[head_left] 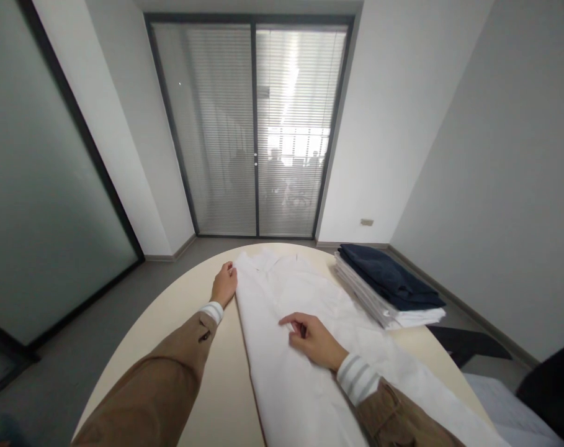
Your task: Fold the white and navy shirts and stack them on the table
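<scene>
A white garment (291,347) lies stretched lengthwise on a pale round table (188,310), its collar end at the far side. My left hand (224,284) reaches to the garment's far left edge near the shoulder, fingers curled onto the cloth. My right hand (309,336) rests on the middle of the garment, index finger stretched left, the other fingers curled against the fabric. Both arms wear brown sleeves with white striped cuffs.
A stack of folded clothes (388,288), dark blue on top of white ones, sits at the table's right edge. A dark chair (477,344) stands right of the table. Glass doors with blinds (254,130) are ahead, a frosted glass wall on the left.
</scene>
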{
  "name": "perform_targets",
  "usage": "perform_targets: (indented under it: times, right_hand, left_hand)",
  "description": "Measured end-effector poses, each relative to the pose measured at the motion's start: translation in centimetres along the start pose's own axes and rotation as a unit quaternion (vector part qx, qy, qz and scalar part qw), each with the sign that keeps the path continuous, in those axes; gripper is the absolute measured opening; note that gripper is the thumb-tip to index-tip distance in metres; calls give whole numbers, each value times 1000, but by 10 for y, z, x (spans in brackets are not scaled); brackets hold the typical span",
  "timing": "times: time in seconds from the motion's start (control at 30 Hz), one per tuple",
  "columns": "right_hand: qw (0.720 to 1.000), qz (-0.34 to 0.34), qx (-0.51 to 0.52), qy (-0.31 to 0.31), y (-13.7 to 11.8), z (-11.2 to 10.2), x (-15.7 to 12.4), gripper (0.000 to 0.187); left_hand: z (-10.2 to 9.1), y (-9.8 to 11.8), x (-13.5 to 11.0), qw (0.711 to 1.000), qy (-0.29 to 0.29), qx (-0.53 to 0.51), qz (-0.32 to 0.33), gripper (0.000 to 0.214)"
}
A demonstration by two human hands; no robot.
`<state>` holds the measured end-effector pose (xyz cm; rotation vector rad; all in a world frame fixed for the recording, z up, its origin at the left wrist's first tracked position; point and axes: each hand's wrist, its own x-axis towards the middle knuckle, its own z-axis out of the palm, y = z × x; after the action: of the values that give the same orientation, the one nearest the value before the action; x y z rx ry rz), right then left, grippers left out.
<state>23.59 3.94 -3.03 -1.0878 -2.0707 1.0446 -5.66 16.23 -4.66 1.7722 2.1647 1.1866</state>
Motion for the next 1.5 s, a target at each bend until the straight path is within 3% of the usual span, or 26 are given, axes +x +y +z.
perform_targets:
  times: [0.17, 0.4, 0.53, 0.7, 0.87, 0.97, 1.03, 1.17, 1.33, 1.5]
  right_hand:
    - [996, -28, -84, 1, -5, 1, -5, 43]
    - [990, -38, -138, 16, -10, 4, -9, 41]
    - [988, -46, -147, 25, -7, 8, -10, 39]
    - [981, -75, -176, 16, -10, 8, -10, 37]
    - [966, -107, -231, -53, -26, -6, -14, 42]
    - [952, -83, -282, -89, -30, -17, -21, 51]
    - [944, -32, -311, -103, -29, -21, -26, 63]
    - [933, 88, -326, -125, -22, -17, -33, 85]
    - [943, 105, -297, -111, -19, -8, -32, 87]
    - [952, 99, -277, -86, -5, -35, -28, 69]
  left_hand:
    - [-13, 37, -52, 995, 20, 64, 73, 40]
    - [-41, 81, -156, 961, -73, 201, 178, 47]
    - [-52, 88, -192, 947, -101, 222, 209, 50]
    - [-49, 78, -192, 932, -120, 239, 243, 49]
    - [-50, 66, -158, 919, -142, 256, 265, 46]
    - [-63, 68, -136, 914, -147, 280, 253, 39]
    - [-72, 72, -130, 914, -150, 288, 244, 33]
    - [-75, 82, -151, 921, -158, 282, 219, 41]
    - [-62, 83, -189, 919, -241, 254, 180, 74]
    - [-64, 64, -166, 907, -278, 229, 219, 74]
